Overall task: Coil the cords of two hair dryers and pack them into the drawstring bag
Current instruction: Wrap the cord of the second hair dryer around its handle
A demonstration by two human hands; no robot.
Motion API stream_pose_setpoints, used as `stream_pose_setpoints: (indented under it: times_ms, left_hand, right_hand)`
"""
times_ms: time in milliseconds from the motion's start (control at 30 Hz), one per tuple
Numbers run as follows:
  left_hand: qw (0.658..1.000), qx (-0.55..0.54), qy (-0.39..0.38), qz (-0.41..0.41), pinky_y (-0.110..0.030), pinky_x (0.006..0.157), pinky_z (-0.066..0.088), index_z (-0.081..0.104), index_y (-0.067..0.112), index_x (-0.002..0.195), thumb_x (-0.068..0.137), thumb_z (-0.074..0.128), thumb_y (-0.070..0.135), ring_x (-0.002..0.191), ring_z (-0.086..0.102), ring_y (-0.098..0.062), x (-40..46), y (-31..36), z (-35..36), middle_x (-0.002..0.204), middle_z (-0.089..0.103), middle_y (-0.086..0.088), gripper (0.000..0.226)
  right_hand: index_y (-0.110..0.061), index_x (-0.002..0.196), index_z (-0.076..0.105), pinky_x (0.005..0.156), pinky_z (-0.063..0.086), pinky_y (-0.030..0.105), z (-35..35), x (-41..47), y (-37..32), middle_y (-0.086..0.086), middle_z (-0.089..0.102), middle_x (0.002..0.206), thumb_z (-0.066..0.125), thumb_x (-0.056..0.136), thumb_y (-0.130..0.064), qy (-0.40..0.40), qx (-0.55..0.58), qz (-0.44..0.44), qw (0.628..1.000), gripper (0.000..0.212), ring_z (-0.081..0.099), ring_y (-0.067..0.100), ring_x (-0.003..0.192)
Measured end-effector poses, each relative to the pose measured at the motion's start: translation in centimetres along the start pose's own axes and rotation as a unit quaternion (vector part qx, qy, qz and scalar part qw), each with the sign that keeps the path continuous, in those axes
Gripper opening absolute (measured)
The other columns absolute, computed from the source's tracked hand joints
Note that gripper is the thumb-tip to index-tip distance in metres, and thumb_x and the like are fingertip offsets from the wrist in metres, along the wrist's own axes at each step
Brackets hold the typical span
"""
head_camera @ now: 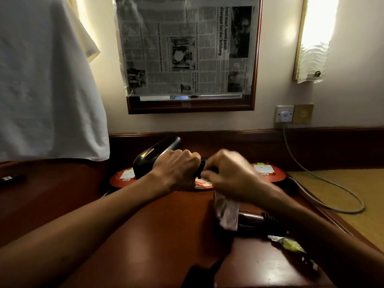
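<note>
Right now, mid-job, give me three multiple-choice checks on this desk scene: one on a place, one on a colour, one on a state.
1. Where does the second dark hair dryer lie?
A. on the reddish-brown wooden desk, under the right forearm
B. on the carpet
C. on the wall

2. What colour are the round discs with white labels behind the hands?
A. blue
B. red-orange
C. green

3. What is the left hand doing?
A. resting flat on the desk
B. closed in a grip on the black hair dryer
C. pulling the white wall plug

Key: 1 A, its handle shows on the desk beneath the forearm; 2 B, both discs look red-orange; 3 B, fingers wrap the handle while the right hand works beside it.
</note>
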State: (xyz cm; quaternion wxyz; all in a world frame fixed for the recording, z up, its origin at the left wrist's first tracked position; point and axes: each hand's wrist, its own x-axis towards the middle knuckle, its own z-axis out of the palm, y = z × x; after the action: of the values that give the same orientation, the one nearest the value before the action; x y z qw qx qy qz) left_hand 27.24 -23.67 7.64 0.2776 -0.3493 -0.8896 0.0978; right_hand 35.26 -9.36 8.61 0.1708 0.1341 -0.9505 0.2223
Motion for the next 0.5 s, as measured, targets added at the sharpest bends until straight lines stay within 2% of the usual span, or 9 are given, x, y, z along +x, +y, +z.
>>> stream_pose_setpoints:
  times_ms: [67, 100, 167, 233, 300, 400, 433, 467, 500]
  left_hand:
    - [1.0, 0.007, 0.007, 0.006, -0.029, 0.056, 0.037, 0.052, 0.011, 0.094, 0.085, 0.056, 0.027, 0.07, 0.061, -0.024, 0.1, -0.3, 0.2, 0.084, 0.063, -0.007, 0.019]
    - [1.0, -0.001, 0.006, 0.002, -0.028, 0.054, 0.036, 0.052, 0.01, 0.096, 0.085, 0.057, 0.024, 0.067, 0.059, -0.022, 0.1, -0.6, 0.4, 0.082, 0.061, -0.007, 0.018]
    - [1.0, -0.016, -0.009, 0.0, -0.025, 0.051, 0.035, 0.051, 0.01, 0.098, 0.083, 0.06, 0.02, 0.062, 0.054, -0.018, 0.3, -1.2, 0.9, 0.076, 0.056, -0.003, 0.02]
    - [0.998, -0.053, -0.039, 0.01, -0.028, 0.053, 0.043, 0.047, 0.012, 0.096, 0.08, 0.062, 0.019, 0.066, 0.054, -0.019, 0.6, -2.0, 1.6, 0.077, 0.055, -0.002, 0.023]
    - [0.989, -0.13, -0.074, 0.019, -0.034, 0.062, 0.05, 0.044, 0.015, 0.097, 0.078, 0.065, 0.017, 0.073, 0.054, -0.019, 1.0, -2.6, 2.5, 0.083, 0.056, -0.003, 0.028]
    - [0.976, -0.191, -0.099, 0.027, -0.033, 0.067, 0.049, 0.049, 0.015, 0.096, 0.08, 0.067, 0.014, 0.076, 0.054, -0.019, 1.6, -3.0, 3.5, 0.089, 0.059, -0.004, 0.024]
    - [0.978, -0.18, -0.102, 0.028, -0.033, 0.073, 0.049, 0.052, 0.015, 0.097, 0.08, 0.066, 0.014, 0.079, 0.056, -0.02, 1.7, -3.0, 3.5, 0.089, 0.06, -0.004, 0.022]
    - [0.984, -0.14, -0.102, 0.036, -0.035, 0.086, 0.047, 0.054, 0.016, 0.101, 0.081, 0.065, 0.016, 0.086, 0.059, -0.022, 1.9, -3.1, 3.6, 0.091, 0.062, -0.004, 0.023]
    - [0.991, -0.066, -0.107, 0.049, -0.043, 0.102, 0.039, 0.053, 0.017, 0.107, 0.083, 0.064, 0.019, 0.093, 0.06, -0.023, 2.2, -3.2, 3.4, 0.093, 0.064, -0.003, 0.027]
  right_hand:
    - [-0.023, 0.084, 0.071, 0.065, 0.048, 0.033, -1.1, 1.8, 1.2, 0.001, 0.061, 0.091, 0.067, 0.084, -0.035, 0.067, -0.054, -0.012, 0.996, 0.013, 0.06, 0.02, 0.082]
    - [-0.025, 0.085, 0.068, 0.065, 0.048, 0.034, -1.2, 2.5, 1.7, 0.001, 0.058, 0.093, 0.067, 0.084, -0.039, 0.073, -0.067, -0.012, 0.995, 0.014, 0.059, 0.02, 0.082]
    - [-0.023, 0.085, 0.058, 0.061, 0.051, 0.037, -0.8, 3.4, 2.5, 0.0, 0.06, 0.086, 0.063, 0.087, -0.043, 0.051, -0.063, -0.005, 0.997, 0.021, 0.06, 0.019, 0.076]
    - [-0.02, 0.085, 0.054, 0.06, 0.054, 0.041, 0.0, 4.0, 3.0, 0.001, 0.063, 0.077, 0.061, 0.088, -0.044, 0.052, -0.071, -0.016, 0.996, 0.025, 0.061, 0.021, 0.068]
    - [-0.018, 0.086, 0.055, 0.057, 0.055, 0.04, 0.4, 4.3, 3.6, 0.001, 0.064, 0.074, 0.063, 0.088, -0.04, 0.092, -0.093, -0.045, 0.99, 0.024, 0.061, 0.021, 0.063]
    - [-0.017, 0.088, 0.056, 0.049, 0.048, 0.032, 1.0, 4.4, 4.7, -0.001, 0.063, 0.07, 0.065, 0.088, -0.033, 0.117, -0.102, -0.074, 0.985, 0.019, 0.059, 0.02, 0.058]
    - [-0.017, 0.088, 0.056, 0.047, 0.046, 0.03, 1.4, 4.3, 5.1, -0.001, 0.063, 0.07, 0.065, 0.089, -0.031, 0.116, -0.098, -0.079, 0.985, 0.017, 0.059, 0.02, 0.058]
    - [-0.017, 0.09, 0.057, 0.047, 0.045, 0.03, 1.7, 4.2, 5.5, 0.0, 0.064, 0.071, 0.066, 0.089, -0.03, 0.115, -0.092, -0.082, 0.986, 0.016, 0.059, 0.02, 0.058]
    - [-0.018, 0.091, 0.057, 0.047, 0.047, 0.032, 2.1, 4.1, 5.8, 0.001, 0.065, 0.072, 0.066, 0.088, -0.029, 0.117, -0.086, -0.088, 0.985, 0.015, 0.06, 0.021, 0.058]
